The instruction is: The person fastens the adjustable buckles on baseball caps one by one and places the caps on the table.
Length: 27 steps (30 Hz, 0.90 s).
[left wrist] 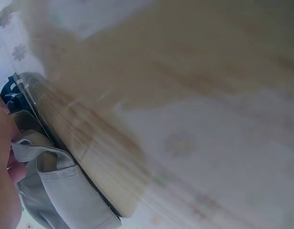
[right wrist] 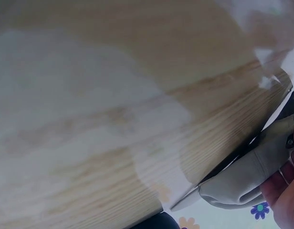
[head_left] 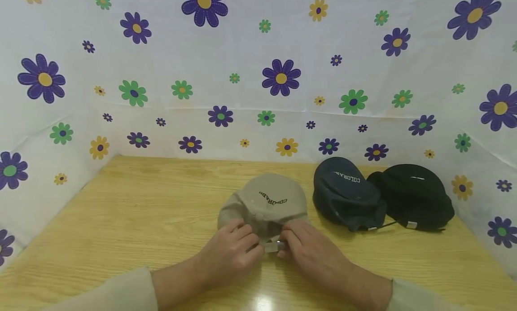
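A beige baseball cap with dark COLORADO lettering lies on the wooden table, its back strap facing me. My left hand grips the strap's left side with curled fingers. On the other side, my right hand pinches the strap by its small metal buckle. A short stretch of strap shows between the two hands. The left wrist view has the beige cap beside the fingers. In the right wrist view, fingers hold the cap at the right edge.
To the right of the beige cap sits a navy cap with white lettering. A black cap touches it on the far right. Both have their straps toward me. Behind the wooden table hangs a white flowered cloth.
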Tool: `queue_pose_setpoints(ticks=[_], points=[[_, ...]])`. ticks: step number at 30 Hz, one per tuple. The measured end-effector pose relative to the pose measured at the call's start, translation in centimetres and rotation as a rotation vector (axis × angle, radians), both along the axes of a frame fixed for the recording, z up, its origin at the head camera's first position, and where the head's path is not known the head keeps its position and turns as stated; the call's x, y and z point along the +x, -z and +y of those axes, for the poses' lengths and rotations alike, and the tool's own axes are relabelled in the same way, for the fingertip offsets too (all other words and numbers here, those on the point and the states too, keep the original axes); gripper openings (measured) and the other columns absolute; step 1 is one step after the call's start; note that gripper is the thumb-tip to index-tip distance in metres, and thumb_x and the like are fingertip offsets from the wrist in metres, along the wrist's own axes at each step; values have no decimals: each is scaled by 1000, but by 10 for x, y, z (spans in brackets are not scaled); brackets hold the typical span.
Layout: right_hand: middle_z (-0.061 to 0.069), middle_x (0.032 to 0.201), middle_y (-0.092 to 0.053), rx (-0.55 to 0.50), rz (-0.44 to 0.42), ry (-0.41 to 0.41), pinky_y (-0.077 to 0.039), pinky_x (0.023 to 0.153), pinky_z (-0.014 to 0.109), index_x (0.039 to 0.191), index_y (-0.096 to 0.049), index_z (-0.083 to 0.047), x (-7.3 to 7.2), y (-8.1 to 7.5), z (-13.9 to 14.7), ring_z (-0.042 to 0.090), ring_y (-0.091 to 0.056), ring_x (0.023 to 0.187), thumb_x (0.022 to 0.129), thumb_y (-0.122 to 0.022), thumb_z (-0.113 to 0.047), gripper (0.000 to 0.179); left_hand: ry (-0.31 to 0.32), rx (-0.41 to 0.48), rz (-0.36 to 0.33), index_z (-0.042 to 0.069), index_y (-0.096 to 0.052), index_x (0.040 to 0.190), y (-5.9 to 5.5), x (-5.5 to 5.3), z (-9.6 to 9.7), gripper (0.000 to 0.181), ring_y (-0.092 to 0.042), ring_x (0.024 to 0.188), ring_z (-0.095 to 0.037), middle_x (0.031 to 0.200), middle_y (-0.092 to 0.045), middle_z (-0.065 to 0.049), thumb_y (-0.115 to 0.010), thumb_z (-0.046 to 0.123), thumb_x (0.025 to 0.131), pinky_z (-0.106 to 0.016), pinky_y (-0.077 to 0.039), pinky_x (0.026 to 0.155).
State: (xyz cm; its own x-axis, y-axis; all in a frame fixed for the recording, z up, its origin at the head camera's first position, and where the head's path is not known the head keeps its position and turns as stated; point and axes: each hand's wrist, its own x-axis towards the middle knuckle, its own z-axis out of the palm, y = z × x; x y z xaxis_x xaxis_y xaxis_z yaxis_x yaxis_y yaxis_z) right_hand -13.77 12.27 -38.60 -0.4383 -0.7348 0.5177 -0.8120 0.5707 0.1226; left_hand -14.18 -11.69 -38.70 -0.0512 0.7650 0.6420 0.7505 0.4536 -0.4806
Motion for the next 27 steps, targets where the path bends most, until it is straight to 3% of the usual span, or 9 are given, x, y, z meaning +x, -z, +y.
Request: queue_pose_setpoints(ticks=[8,14,18,27], points=[[1,100,-56,-3,19,-36,-49,81,28,97,-61,-7,-1,1,-1,14,-53,90,95,-68,-24,19,6,3,31,13,-61,73,2,-1,1,24,-55,64,-15,71,-61,3,-46,8,91,-32,-46,70],[1,100,-56,-9,43,-49,-49,81,28,97,-60,-6,0,2,-1,14,-54,91,99,-62,-28,22,-8,3,5,13,-63,74,1,1,0,26,-58,66,-15,74,-64,3,-45,7,91,-32,-48,71],[1,99,-56,-9,55,-51,-49,80,28,97,-61,-6,0,2,-2,14,-54,90,101,-56,-30,25,17,18,-4,14,-64,75,0,2,1,25,-59,68,-14,75,-64,4,-45,10,92,-31,-48,72],[0,100,-56,-4,4,-63,-49,83,29,99,-61,-7,1,0,-1,14,-54,92,101,-57,-29,23,73,46,-108,15,-65,80,3,2,3,25,-63,74,-12,83,-67,4,-46,13,96,-29,-49,74]])
